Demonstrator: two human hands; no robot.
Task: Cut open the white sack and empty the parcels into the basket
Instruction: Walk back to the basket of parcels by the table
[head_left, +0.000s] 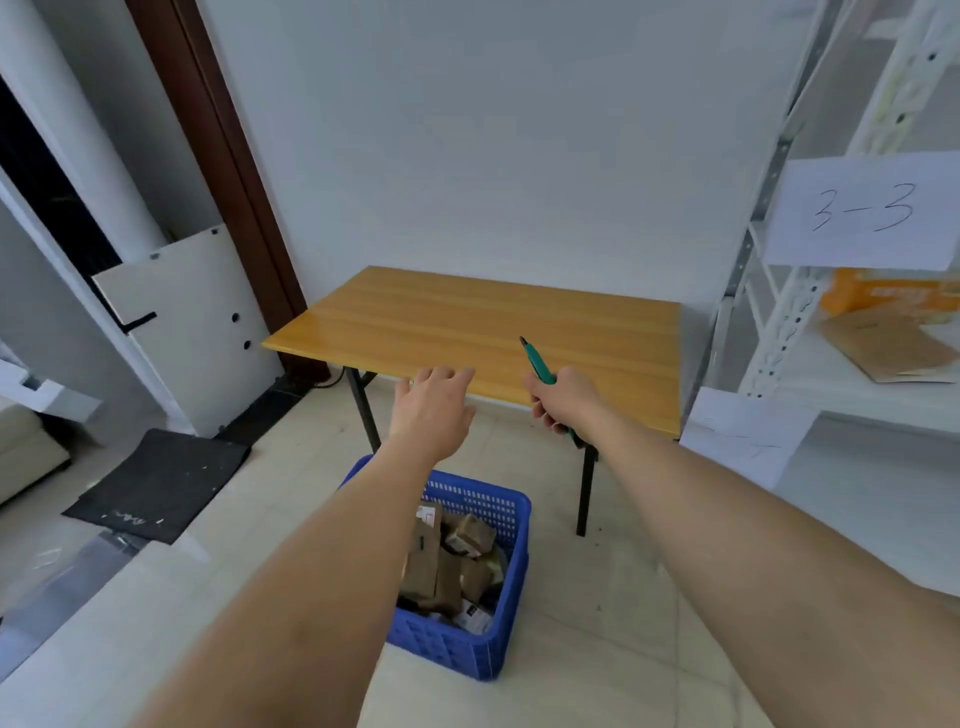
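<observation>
A blue plastic basket (498, 647) stands on the floor in front of the table, holding several brown parcels (447, 561). My right hand (563, 402) is shut on a green utility knife (537, 361), its tip pointing up and away over the table's front edge. My left hand (434, 410) reaches forward with fingers apart, empty, at the front edge of the wooden table (467, 322). No white sack is in view.
The table has black legs (587, 493) and stands against a white wall. A white metal shelf rack (841, 364) with a "3-3" paper label stands at the right. A black mat (161, 483) and a white panel (197, 322) lie at the left.
</observation>
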